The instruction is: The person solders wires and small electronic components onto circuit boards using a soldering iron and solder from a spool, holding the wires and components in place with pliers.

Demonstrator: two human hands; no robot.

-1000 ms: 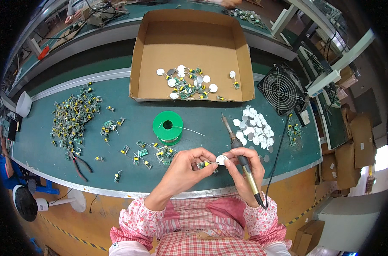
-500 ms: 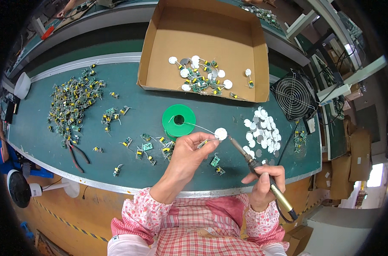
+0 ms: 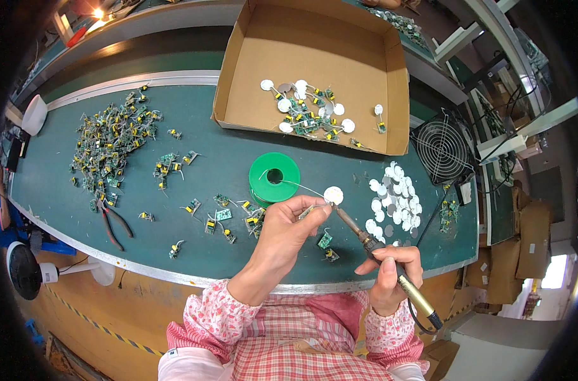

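A long green bench (image 3: 193,136) with a pale metal edge curves across the view, and behind it a second bench runs along the far side. The green spool (image 3: 274,178) of thin wire lies flat near the middle of the bench and serves as the marker here. Behind the spool sits one open cardboard box (image 3: 314,47) holding a scatter of small circuit boards and about nine white discs. To the spool's right lies a heap of white discs (image 3: 393,200), too many and too overlapped to count, and beyond that heap stands one small wire-grilled fan (image 3: 442,150). Far left of the spool is a big pile of small green boards (image 3: 111,146), uncountable; between pile and spool lie roughly a dozen loose boards. One pair of pliers (image 3: 113,219) with dark handles lies left of the spool, near the front edge.

The left hand (image 3: 282,238), just in front of the spool, pinches the wire end and a small part between thumb and fingertips, right beside a single white disc (image 3: 333,195) lying just right of the spool. The right hand (image 3: 390,276), nearer the person and right of the spool, is closed around the handle of one soldering iron (image 3: 371,244), whose tip meets the disc at the left fingertips. The two hands are apart, joined only by the tool
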